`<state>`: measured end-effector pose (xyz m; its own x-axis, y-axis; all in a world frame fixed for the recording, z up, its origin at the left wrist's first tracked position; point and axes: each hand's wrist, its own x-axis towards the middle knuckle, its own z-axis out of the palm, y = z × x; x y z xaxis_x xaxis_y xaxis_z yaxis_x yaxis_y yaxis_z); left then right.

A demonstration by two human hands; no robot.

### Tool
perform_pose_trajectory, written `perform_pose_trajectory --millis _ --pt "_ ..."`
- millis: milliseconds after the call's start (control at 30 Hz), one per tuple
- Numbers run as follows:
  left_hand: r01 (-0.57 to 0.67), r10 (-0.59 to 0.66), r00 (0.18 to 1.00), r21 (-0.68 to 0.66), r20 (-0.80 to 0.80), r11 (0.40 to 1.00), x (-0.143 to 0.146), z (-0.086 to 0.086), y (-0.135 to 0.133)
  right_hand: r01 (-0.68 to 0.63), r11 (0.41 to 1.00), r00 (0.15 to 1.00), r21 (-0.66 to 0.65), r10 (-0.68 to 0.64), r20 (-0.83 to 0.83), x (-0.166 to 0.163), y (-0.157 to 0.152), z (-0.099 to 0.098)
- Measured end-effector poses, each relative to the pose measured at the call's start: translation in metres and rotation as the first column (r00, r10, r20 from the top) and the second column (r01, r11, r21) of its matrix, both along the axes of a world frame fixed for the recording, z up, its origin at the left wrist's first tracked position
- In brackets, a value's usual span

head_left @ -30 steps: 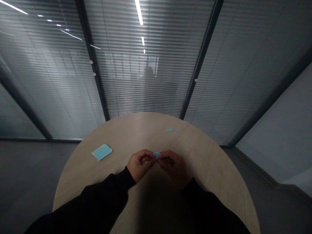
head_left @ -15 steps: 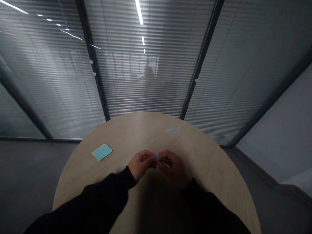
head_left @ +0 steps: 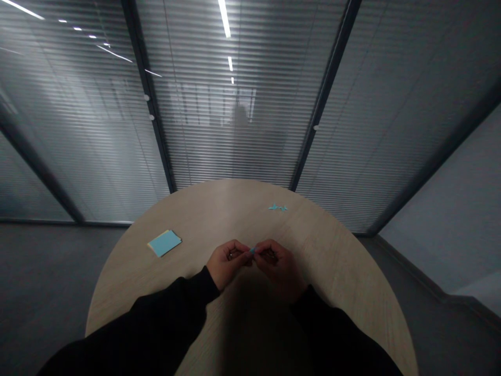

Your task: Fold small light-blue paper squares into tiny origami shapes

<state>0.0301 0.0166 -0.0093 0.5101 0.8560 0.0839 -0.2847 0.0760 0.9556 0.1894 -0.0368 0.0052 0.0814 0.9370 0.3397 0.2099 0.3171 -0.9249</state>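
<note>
Between my fingertips is a small piece of light blue paper [head_left: 252,250], mostly hidden by the fingers. My left hand [head_left: 229,262] pinches it from the left, closed at thumb and forefinger. From the other side my right hand [head_left: 278,265] pinches the same piece, its fingers closed too. How the paper is folded cannot be made out. Farther off, beyond my right hand, lie small folded blue paper figures [head_left: 277,208], close together. Toward the left of the table rests a stack of paper sheets [head_left: 165,243], light blue on top with a yellow edge showing beneath.
A round wooden table [head_left: 219,209] carries all of this, its curved far edge close to a glass partition with blinds [head_left: 235,151]. Dark carpet [head_left: 47,282] shows at the left, and a pale wall [head_left: 462,219] stands at the right.
My right fingers have shifted slightly and come closer round the blue paper, so less of it shows. The left hand has barely moved; the stack and the figures lie as before.
</note>
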Motion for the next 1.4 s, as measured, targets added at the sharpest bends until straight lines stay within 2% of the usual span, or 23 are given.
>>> perform_pose_trajectory --millis 233,433,800,933,1033,1200,1400 --pt "-0.055 0.059 0.995 0.050 -0.074 0.997 -0.001 0.003 0.000 -0.010 0.998 0.997 -0.056 0.006 -0.071 -0.001 0.002 -0.002" --pt "-0.056 0.059 0.996 0.047 -0.065 0.997 0.002 0.000 -0.001 0.022 0.997 0.994 -0.075 -0.030 -0.104 -0.003 0.002 0.000" --pt "-0.057 0.064 0.991 0.061 -0.118 0.997 0.000 0.002 0.002 -0.047 0.990 0.992 -0.135 0.030 -0.122 0.000 0.002 -0.001" --pt "-0.060 0.067 0.993 0.070 -0.101 0.996 0.001 0.000 0.003 0.018 0.992 0.996 -0.127 -0.029 -0.084 0.000 0.002 0.001" --pt "-0.036 0.044 0.994 0.078 -0.095 0.996 0.001 -0.003 0.003 0.019 0.994 0.997 -0.109 -0.026 -0.066 -0.002 0.001 0.003" --pt "-0.043 0.073 0.974 0.143 -0.216 0.989 -0.002 -0.008 0.005 0.035 0.996 0.998 -0.080 -0.038 -0.041 -0.001 0.002 0.002" --pt "-0.046 0.106 0.953 0.210 -0.283 0.977 -0.005 -0.001 0.004 -0.036 0.996 0.999 -0.087 0.038 0.019 0.002 0.000 0.001"
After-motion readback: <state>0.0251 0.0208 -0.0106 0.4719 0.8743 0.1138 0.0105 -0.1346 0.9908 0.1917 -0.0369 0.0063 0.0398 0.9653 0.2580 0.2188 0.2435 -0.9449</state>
